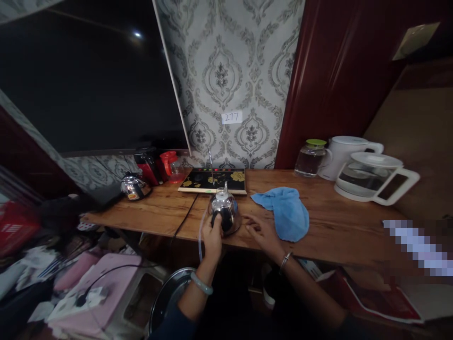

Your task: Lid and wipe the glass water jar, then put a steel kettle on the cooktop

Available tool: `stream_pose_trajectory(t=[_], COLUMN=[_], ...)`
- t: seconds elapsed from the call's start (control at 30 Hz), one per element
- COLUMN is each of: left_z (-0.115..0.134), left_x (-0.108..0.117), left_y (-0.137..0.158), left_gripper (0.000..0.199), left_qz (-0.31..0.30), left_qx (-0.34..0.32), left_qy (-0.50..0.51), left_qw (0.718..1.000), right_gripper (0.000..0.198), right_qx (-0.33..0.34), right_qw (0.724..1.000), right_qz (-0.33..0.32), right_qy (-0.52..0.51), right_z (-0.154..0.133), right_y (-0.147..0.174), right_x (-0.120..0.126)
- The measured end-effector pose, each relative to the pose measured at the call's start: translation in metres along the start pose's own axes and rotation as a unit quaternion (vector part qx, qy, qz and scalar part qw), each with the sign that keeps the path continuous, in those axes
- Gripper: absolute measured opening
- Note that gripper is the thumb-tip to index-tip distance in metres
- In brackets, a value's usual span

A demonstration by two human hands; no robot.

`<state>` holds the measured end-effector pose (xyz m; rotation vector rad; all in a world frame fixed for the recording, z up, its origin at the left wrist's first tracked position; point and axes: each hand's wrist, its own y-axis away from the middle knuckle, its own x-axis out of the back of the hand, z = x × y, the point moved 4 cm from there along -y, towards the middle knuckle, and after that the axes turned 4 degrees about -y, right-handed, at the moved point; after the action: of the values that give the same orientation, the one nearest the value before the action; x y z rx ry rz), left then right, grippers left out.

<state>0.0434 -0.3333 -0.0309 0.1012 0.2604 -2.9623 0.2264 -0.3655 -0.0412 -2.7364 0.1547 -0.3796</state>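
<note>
My left hand (213, 231) is wrapped round the black handle of a shiny metal kettle (230, 208) near the front edge of the wooden table. The kettle stands upright, with a clear knob on top and its spout towards the wall. Just right of it, my right hand (260, 230) hovers low by the tabletop with fingers apart and nothing in them. A crumpled blue cloth (292, 215) lies beyond that hand. Behind the kettle sits a black electric tea stove (198, 179) with gold flowers and a thin upright metal spout.
On the wooden table (329, 222), a lidded glass jug (309, 160), a white kettle (343, 156) and a glass pot (364, 177) stand right. A second metal kettle (133, 186) and a red-lidded jug (172, 167) stand left. A clear hose (200, 236) and black cable hang over the front edge.
</note>
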Motion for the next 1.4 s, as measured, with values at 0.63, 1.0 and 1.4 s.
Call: stream_pose_trajectory(t=[0.63,1.0,1.4], left_z=[-0.014,-0.005,-0.009], left_x=[-0.027,-0.029,-0.028], left_y=[0.025,0.026,0.025], left_gripper=[0.039,0.049,0.046], left_qz=[-0.126,-0.147,-0.127], left_qx=[-0.019,-0.036,-0.031], left_qy=[-0.043,-0.035,-0.010], left_qw=[0.991,0.988,0.991], right_gripper=[0.047,0.025,0.041], right_qx=[0.092,0.051,0.223], right_qw=[0.982,0.938,0.946], right_qz=[0.028,-0.031,0.059], right_qy=[0.165,0.340,0.228], right_z=[-0.061,-0.075,-0.085], right_y=[-0.086,-0.113,-0.057], right_x=[-0.007,-0.034,-0.020])
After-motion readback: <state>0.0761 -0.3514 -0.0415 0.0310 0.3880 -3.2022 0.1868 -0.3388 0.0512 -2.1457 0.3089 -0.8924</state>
